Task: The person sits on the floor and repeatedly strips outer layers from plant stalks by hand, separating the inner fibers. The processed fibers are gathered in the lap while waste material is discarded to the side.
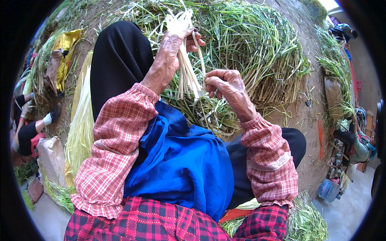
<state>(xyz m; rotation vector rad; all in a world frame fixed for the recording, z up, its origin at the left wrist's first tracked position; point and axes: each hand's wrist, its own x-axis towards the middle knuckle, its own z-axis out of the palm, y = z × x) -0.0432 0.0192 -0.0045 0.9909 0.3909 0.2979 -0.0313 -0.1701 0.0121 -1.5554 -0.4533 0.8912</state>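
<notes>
My left hand point(170, 52) grips a bundle of pale white stalks point(187, 72), likely blanched chives, with their cut ends hanging down and their leafy ends spread above the thumb. One single stalk point(200, 55) runs apart from the bundle, from my left fingers down to my right hand point(230, 87). The thumb and forefinger of my right hand pinch its lower end. Below both hands lies a loose heap of green leaves and strips point(208, 111). A big pile of long green stalks point(259, 51) rests just beyond my right hand.
Yellow-white chives point(80, 129) lie along a yellow sheet left of my knee. A pale sack point(52, 156) and a yellow bag point(67, 51) are farther left. Orange ties point(320, 138) lie on the ground at right. Other people sit at the left and right edges. A blue apron point(181, 162) covers my lap.
</notes>
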